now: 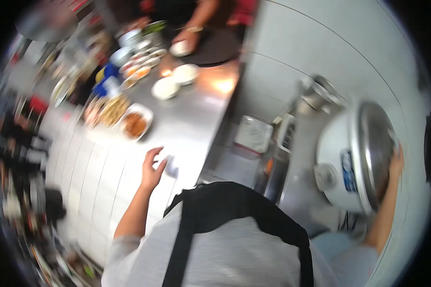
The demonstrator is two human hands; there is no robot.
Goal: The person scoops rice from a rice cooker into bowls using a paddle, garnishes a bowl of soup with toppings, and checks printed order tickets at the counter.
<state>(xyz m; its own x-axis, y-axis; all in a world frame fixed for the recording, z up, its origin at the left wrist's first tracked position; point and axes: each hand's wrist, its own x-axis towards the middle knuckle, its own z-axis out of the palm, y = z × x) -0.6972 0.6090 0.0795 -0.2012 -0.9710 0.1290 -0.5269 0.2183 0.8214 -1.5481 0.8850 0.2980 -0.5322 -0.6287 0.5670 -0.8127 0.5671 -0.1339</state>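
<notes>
My left hand [153, 167] hovers over the near end of the steel counter [194, 126], thumb and fingers apart, holding nothing. Closest to it is a white square dish of reddish-brown food [134, 122]. At the right, my right hand [396, 160] is at the far edge of a large white cooker [337, 150], its fingers round the handle of the domed metal lid [376, 153]. The lid rests on the cooker; part of the grip is blurred.
Another person's hand [184, 42] holds a white bowl over a dark round plate. Two white round items [165, 88] lie nearby, with small sauce dishes [141, 67] beside them. A lidded container [253, 135] and metal pots [318, 92] stand between counter and wall.
</notes>
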